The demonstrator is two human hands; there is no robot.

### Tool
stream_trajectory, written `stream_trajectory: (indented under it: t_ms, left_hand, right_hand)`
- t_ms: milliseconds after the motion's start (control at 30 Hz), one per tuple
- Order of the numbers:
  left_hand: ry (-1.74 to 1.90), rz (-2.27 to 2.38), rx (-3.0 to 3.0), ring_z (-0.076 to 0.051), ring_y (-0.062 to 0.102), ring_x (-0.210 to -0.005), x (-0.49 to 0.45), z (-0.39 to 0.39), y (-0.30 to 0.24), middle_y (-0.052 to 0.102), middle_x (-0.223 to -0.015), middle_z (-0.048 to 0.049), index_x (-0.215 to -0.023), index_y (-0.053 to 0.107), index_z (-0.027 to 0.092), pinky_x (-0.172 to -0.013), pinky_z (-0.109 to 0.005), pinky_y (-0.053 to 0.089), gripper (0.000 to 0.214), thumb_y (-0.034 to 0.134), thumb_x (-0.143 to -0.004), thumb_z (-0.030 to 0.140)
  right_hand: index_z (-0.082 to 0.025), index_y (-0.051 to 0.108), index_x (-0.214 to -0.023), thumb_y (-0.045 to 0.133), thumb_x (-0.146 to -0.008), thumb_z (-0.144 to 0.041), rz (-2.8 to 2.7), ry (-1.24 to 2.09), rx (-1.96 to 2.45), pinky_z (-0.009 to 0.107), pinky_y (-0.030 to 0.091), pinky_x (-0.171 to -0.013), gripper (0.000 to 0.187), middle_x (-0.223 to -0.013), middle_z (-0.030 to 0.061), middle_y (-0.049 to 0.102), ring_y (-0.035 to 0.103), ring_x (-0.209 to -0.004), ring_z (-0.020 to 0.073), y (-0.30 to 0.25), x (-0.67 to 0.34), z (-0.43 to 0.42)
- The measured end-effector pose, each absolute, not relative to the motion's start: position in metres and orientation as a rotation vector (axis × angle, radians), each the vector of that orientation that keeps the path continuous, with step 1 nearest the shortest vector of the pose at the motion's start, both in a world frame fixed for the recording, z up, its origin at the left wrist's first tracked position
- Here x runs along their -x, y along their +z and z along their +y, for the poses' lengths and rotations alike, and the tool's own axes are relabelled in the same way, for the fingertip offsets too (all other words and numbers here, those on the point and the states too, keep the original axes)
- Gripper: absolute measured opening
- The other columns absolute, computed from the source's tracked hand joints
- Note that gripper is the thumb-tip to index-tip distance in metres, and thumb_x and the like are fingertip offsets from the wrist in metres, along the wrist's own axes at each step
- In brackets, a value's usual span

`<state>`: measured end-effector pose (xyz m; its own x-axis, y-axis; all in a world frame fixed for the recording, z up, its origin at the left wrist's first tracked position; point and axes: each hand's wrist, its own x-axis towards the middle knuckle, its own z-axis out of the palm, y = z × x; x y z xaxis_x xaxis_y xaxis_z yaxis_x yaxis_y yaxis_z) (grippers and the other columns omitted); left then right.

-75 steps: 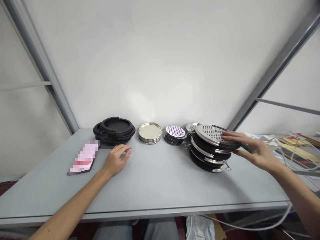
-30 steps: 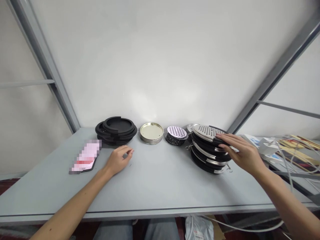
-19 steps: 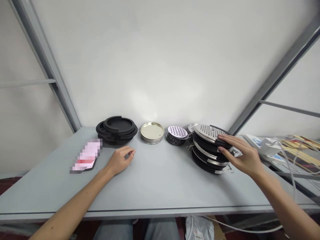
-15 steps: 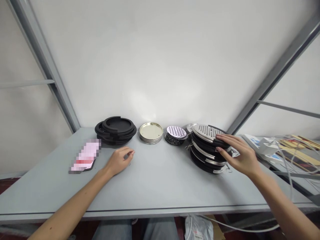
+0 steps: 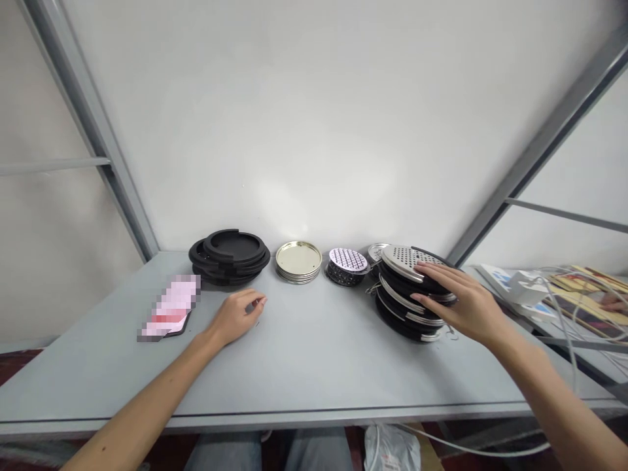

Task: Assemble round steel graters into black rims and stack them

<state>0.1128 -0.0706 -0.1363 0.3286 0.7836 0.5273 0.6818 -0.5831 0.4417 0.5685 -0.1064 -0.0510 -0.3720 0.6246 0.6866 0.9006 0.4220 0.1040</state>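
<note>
Right hand [image 5: 464, 301] is on the tall stack [image 5: 400, 297] at the right of the table [image 5: 314, 366], fingers spread over the top rim and thumb well apart, down the side. It's a wide, loose touch; can't tell if there's any real squeeze. Left hand [image 5: 235, 314] lies half-curled on the tabletop, small gap between thumb and fingers, nothing visible in it.

The stack is black and silver layers with a holed silver disc [image 5: 402, 258] on top, leaning a bit. Its base sits well in from the front edge [image 5: 314, 415], so there's decent room in front. Tighter at the back: a silver lid [image 5: 377, 250] is partly hidden behind it, and the small mesh stack [image 5: 347, 268] is just to its left.

Further left along the wall [image 5: 314, 118] come gold plates [image 5: 298, 258], then black rings [image 5: 233, 258] just behind the left hand, with a phone [image 5: 169, 307] nearer the left end. Widest open stretch is the grey top between the two hands.
</note>
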Motion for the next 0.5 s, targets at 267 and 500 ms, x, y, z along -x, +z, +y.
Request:
stream_trajectory:
  t_ms: [267,500]
  left_hand:
    - [1.093,1.353,-2.446,-0.015,0.059,-0.071,-0.112,-0.070,-0.136,0.063,-0.076,-0.0013,-0.082,0.065,0.019,-0.068,-0.026,0.045,0.024,0.046,-0.093,0.029]
    - [1.057,1.343,-2.442,-0.015,0.060,-0.071,-0.112,-0.069,-0.137,0.065,-0.077,-0.0012,-0.083,0.066,0.019,-0.065,-0.025,0.045,0.024,0.047,-0.093,0.030]
  right_hand:
    - [-0.027,0.054,-0.130,0.061,-0.086,-0.043,-2.165,-0.536,1.230,0.046,0.047,-0.101,0.047,-0.126,0.0068,0.063,0.058,-0.118,0.0271,-0.051,-0.582,-0.109]
    - [-0.023,0.059,-0.123,0.063,-0.084,-0.037,-2.030,-0.667,1.218,0.046,0.047,-0.098,0.042,-0.128,0.0100,0.059,0.059,-0.114,0.0292,-0.042,-0.564,-0.112]
